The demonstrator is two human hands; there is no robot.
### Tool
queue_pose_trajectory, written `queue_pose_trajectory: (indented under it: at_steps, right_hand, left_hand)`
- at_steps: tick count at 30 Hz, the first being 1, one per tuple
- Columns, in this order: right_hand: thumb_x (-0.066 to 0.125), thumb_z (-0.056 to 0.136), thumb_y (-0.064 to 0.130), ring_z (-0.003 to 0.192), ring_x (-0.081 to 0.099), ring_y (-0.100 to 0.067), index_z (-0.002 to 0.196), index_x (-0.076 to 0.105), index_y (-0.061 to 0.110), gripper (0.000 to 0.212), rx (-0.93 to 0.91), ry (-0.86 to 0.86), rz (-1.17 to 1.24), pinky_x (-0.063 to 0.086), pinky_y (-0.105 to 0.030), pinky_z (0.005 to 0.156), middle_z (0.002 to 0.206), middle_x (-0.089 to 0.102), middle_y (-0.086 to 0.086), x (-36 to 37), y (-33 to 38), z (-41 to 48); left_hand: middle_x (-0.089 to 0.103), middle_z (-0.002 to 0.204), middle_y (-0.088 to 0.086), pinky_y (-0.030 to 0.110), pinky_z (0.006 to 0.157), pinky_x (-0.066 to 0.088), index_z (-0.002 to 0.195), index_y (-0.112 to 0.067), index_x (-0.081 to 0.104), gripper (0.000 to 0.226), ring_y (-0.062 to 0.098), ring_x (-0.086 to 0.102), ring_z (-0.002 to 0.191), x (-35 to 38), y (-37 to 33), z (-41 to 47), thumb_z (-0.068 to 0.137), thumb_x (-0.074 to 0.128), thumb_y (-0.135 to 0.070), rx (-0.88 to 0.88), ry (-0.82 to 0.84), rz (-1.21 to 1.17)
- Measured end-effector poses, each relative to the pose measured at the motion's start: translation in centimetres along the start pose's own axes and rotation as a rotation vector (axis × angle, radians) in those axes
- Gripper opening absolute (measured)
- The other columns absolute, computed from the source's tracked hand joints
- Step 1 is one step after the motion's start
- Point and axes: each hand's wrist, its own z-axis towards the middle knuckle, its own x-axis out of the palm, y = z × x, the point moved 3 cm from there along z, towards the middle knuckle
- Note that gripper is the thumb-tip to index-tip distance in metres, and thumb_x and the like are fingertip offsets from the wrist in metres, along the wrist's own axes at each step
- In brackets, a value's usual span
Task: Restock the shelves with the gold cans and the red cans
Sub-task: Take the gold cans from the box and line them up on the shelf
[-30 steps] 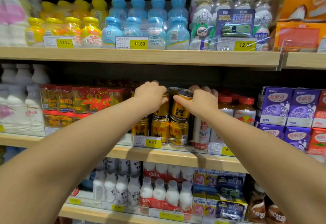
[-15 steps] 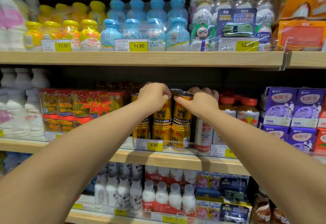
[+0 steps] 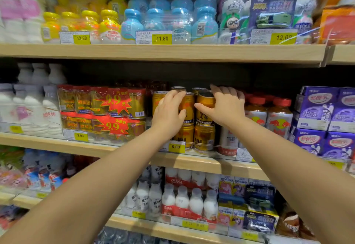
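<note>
Gold cans stand two high on the middle shelf (image 3: 192,162), behind the 6.00 price tag. My left hand (image 3: 169,115) wraps the middle gold can (image 3: 189,107) of the upper row. My right hand (image 3: 222,107) grips the right upper gold can (image 3: 205,109), thumb across its front and fingers over its far side. Another upper gold can (image 3: 158,99) stands just left of my left hand. The lower-row gold cans (image 3: 203,137) sit upright beneath. I see no loose red cans; red-wrapped multipacks (image 3: 101,109) lie to the left.
Silver bottles with red caps (image 3: 278,117) stand right of the cans, purple milk cartons (image 3: 326,122) further right. White bottles (image 3: 28,109) fill the left end. The upper shelf (image 3: 172,52) overhangs close above the stacked cans. Milk bottles fill the shelf below.
My left hand has slid down from the can tops to grasp the front of a can. My right hand has spread its fingers around the right can.
</note>
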Motion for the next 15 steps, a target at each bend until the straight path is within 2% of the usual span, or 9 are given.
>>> queue_pose_trajectory:
  at_steps: [3, 8, 10, 15]
  right_hand:
    - [0.051, 0.075, 0.073, 0.123, 0.044, -0.032, 0.129, 0.049, 0.026, 0.072, -0.031, -0.067, 0.035, 0.026, -0.050, 0.105, 0.128, 0.056, -0.008, -0.1, 0.2, -1.3]
    - [0.053, 0.083, 0.059, 0.127, 0.038, -0.031, 0.130, 0.049, 0.027, 0.057, -0.037, -0.118, 0.031, 0.020, -0.051, 0.108, 0.133, 0.052, -0.008, 0.3, 0.1, -2.4]
    - [0.052, 0.083, 0.061, 0.129, 0.039, -0.029, 0.129, 0.050, 0.026, 0.057, -0.052, -0.083, 0.017, 0.016, -0.051, 0.110, 0.130, 0.054, -0.007, 0.1, -0.1, -1.8]
    - [0.047, 0.081, 0.070, 0.132, 0.038, -0.025, 0.131, 0.049, 0.030, 0.064, -0.092, 0.075, -0.001, 0.002, -0.047, 0.114, 0.130, 0.056, -0.003, -0.8, -0.9, 0.1]
  left_hand:
    - [0.030, 0.150, 0.002, 0.038, 0.104, 0.034, 0.145, -0.028, 0.028, 0.063, 0.022, 0.030, 0.136, 1.0, 0.3, -1.3, 0.090, 0.057, -0.021, -0.059, -0.021, -0.065]
    - [0.016, 0.156, 0.001, 0.029, 0.101, 0.031, 0.148, -0.034, 0.013, 0.070, 0.020, 0.025, 0.139, 3.5, 0.5, -4.1, 0.092, 0.052, -0.016, -0.127, 0.005, -0.152]
    - [0.013, 0.157, 0.000, 0.030, 0.100, 0.032, 0.148, -0.036, 0.009, 0.073, 0.020, 0.025, 0.139, 4.0, 0.7, -4.7, 0.092, 0.052, -0.016, -0.131, 0.018, -0.158]
    - [0.012, 0.157, -0.001, 0.044, 0.106, 0.034, 0.147, -0.037, 0.008, 0.074, 0.022, 0.024, 0.139, 3.9, 0.8, -4.7, 0.091, 0.052, -0.018, -0.151, 0.049, -0.146]
